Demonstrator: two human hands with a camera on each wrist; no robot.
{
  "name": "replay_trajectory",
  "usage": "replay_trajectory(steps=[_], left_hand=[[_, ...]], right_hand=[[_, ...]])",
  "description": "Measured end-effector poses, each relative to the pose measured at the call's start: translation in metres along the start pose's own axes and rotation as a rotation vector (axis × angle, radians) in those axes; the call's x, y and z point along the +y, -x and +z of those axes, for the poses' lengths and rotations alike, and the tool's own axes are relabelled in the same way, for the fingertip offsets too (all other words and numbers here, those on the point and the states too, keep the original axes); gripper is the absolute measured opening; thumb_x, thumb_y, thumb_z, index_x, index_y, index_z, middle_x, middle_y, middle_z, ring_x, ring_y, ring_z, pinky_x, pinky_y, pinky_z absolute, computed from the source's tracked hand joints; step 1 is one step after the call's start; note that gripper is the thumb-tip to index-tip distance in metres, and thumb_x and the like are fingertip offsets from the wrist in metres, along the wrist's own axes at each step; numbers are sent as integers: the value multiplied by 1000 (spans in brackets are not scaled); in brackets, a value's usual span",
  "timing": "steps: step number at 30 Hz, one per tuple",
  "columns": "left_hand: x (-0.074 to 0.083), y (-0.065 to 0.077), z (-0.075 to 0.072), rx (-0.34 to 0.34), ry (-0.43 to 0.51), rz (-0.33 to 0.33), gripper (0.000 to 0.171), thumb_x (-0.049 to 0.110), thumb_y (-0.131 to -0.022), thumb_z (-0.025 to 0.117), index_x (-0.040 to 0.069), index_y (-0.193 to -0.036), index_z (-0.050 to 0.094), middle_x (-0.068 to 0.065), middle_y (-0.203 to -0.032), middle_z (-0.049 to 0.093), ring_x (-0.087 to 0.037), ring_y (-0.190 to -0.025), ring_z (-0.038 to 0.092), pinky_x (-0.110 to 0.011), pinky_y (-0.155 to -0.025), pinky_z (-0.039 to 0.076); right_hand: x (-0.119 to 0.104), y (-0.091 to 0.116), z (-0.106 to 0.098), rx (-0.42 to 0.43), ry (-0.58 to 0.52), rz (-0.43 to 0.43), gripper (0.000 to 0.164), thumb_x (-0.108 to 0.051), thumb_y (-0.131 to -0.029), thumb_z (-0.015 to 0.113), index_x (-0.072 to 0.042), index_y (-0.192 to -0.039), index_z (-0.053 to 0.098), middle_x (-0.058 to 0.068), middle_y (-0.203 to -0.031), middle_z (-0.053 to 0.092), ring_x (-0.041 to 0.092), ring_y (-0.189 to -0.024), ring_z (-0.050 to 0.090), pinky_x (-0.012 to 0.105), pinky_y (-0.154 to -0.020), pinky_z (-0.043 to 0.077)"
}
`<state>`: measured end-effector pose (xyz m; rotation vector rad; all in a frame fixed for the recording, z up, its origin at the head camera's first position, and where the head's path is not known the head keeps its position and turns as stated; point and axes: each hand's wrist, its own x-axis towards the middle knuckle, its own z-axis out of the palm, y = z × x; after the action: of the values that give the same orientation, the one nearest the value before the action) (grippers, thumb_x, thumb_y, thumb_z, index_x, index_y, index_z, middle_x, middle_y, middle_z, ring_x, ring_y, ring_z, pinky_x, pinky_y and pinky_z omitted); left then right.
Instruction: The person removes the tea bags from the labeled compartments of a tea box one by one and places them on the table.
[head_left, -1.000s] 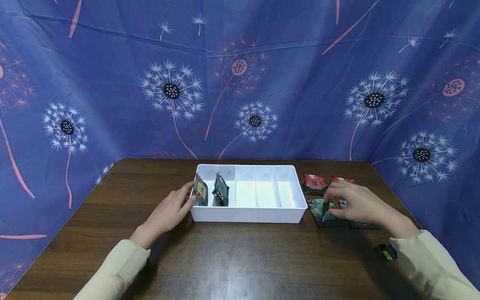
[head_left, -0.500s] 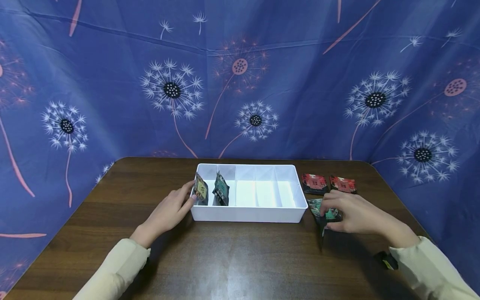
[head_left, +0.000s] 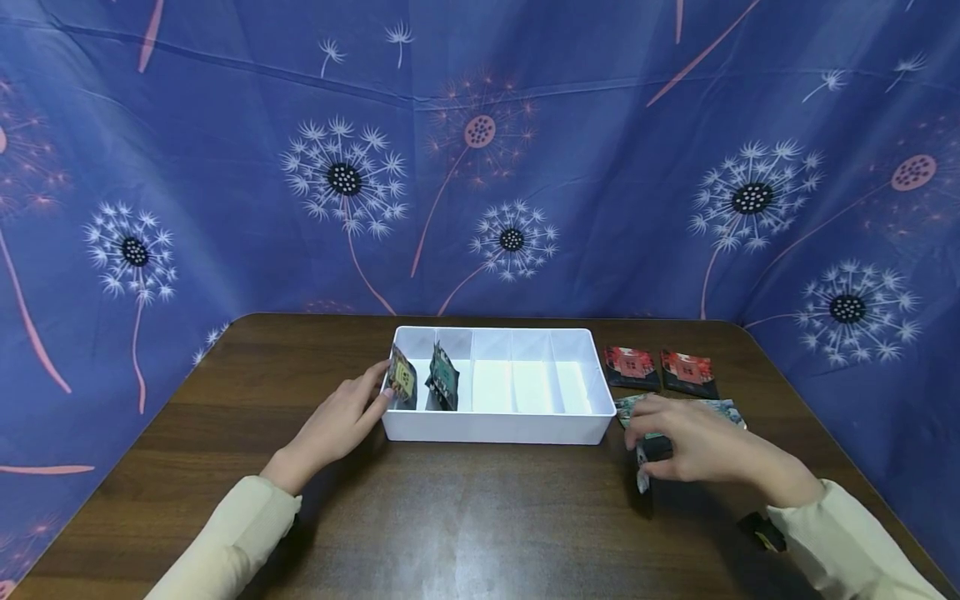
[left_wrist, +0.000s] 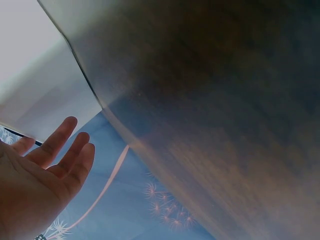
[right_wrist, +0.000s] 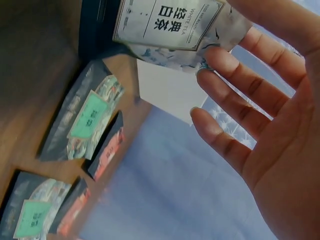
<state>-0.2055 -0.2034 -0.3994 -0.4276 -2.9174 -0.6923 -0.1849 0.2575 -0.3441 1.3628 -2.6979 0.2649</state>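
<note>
My right hand (head_left: 701, 442) pinches a tea sachet (right_wrist: 170, 25) between thumb and fingers, its pale label reading "WHITE TEA". In the head view it stands on edge, close over the table, just right of the box's front corner. Green-labelled sachets (right_wrist: 87, 112) lie just beyond, partly covered by this hand in the head view. My left hand (head_left: 337, 421) rests its fingers against the left end of the white divided box (head_left: 495, 427). Right by its thumb, a yellow-labelled sachet (head_left: 402, 380) stands in the leftmost compartment. A dark green sachet (head_left: 443, 379) stands upright in the neighbouring one.
Two red-labelled sachets, one nearer the box (head_left: 632, 365) and one farther right (head_left: 687, 372), lie at the back right. A small black object with a yellow mark (head_left: 763, 531) sits under the right sleeve. A blue dandelion-print cloth (head_left: 600, 167) hangs behind the table.
My right hand has moved toward the front of the table with the sachet, uncovering the right-hand red sachet. The left hand and the box have stayed in place.
</note>
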Motion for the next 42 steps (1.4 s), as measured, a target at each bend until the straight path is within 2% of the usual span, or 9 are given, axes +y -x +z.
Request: replay_trajectory(steps=[6,13,22,30,42], left_hand=[[1,1,0,0,10,-2,56,48,-96,34,20,-143,26,-8,-131,52,-30,-119,49,-51,-94,41],[1,1,-1,-4,11,-11,56,47,-96,35,20,-143,26,-9,-132,51,-31,-119,49,-52,-94,40],[1,1,-1,-5,10,-8,57,49,-95,34,20,-143,26,-9,-132,51,-31,-120,48,-52,-94,40],[1,2,0,-2,10,-5,57,49,-95,35,21,-143,26,-8,-133,50,-31,-120,48,-52,-95,40],[0,2,0,8,1,-1,57,50,-95,34,21,-143,26,-9,-133,51,-33,-120,48,-53,-94,40]], right_hand=[[-5,-1,6,-45,-55,-10,25,-29,-68,78,-30,-87,62,-18,-89,50,2,-77,49,22,-59,43],[-11,-2,16,-133,-128,33,21,-31,-72,76,-28,-89,63,-18,-90,51,2,-81,47,21,-62,41],[-13,-2,32,-148,-115,15,26,-31,-70,77,-29,-94,65,-19,-91,53,-1,-81,46,24,-66,44],[-13,-5,36,-244,-154,32,27,-26,-71,76,-31,-95,65,-17,-90,55,-1,-82,47,28,-69,45],[-16,-9,35,-217,-127,26,24,-29,-73,75,-28,-95,65,-16,-91,56,0,-86,50,30,-70,47]])
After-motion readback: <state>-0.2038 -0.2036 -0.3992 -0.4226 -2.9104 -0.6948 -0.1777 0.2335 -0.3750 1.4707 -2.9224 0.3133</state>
